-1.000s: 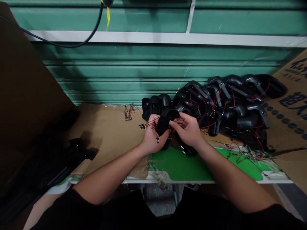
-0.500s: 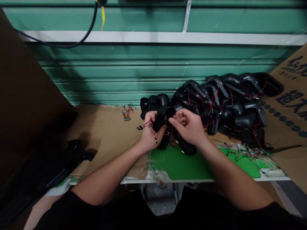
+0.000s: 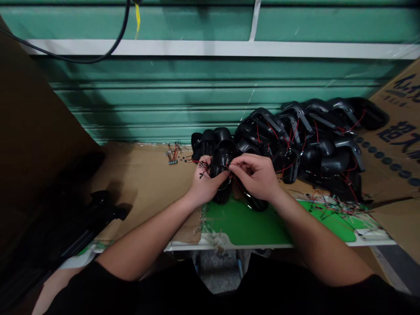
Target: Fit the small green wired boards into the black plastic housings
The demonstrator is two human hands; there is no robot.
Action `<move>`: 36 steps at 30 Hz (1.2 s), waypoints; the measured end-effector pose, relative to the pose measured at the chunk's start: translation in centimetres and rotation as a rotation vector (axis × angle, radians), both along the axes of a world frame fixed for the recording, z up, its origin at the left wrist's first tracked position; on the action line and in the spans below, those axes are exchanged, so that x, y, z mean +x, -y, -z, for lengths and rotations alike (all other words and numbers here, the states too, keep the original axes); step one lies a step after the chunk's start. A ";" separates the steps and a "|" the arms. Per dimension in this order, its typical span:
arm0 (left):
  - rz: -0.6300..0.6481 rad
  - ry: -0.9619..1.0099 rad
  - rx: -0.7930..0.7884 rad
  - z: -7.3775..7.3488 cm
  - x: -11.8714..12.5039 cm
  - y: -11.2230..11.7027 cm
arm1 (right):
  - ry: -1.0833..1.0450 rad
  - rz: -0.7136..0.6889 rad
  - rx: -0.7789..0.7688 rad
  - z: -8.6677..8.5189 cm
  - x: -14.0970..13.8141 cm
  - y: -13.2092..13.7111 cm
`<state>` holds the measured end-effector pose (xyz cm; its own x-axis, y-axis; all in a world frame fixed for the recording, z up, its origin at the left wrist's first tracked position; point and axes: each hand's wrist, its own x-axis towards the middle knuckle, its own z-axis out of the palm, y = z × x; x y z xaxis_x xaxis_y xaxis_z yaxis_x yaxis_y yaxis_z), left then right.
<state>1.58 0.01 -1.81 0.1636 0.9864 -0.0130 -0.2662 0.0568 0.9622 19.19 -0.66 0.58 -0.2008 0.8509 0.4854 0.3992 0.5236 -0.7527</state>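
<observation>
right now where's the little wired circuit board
In the head view, the small wired circuit board lies on the cardboard sheet, beyond and left of the left hand, just left of the heap of black plastic housings.

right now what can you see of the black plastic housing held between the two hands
The glossy black moulded plastic housing is a curved shell, standing roughly upright with its rounded end up. The left hand holds it from the side, and the right hand's fingertips meet its edge. Thin red and black wires run from around it through the left fingers. Its lower end is held above a green mat; whether it touches the mat cannot be told.
</observation>
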 end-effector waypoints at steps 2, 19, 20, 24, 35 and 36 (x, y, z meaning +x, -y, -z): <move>0.029 0.029 -0.037 -0.4 0.2 0.3 | 0.081 0.045 0.145 0.2 -0.2 0.0; 0.042 0.135 -0.119 -0.3 0.4 0.5 | 0.202 0.028 0.384 1.0 -0.3 0.0; 0.042 0.138 -0.114 -0.3 0.4 0.5 | 0.199 0.030 0.393 1.1 -0.3 0.0; 0.054 0.134 -0.097 -0.3 0.2 0.5 | 0.153 0.027 0.442 1.4 -0.3 -0.1; -0.049 0.124 -0.031 0.4 0.7 0.4 | 0.102 0.017 0.371 1.8 -0.6 0.0; -0.061 0.124 -0.019 0.4 0.7 0.3 | 0.107 0.013 0.359 1.7 -0.6 0.0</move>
<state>2.25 -0.31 -2.26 0.1048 0.9944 -0.0154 -0.3863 0.0549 0.9207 18.61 -0.67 -1.15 -0.2573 0.6330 0.7302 0.4738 0.7412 -0.4755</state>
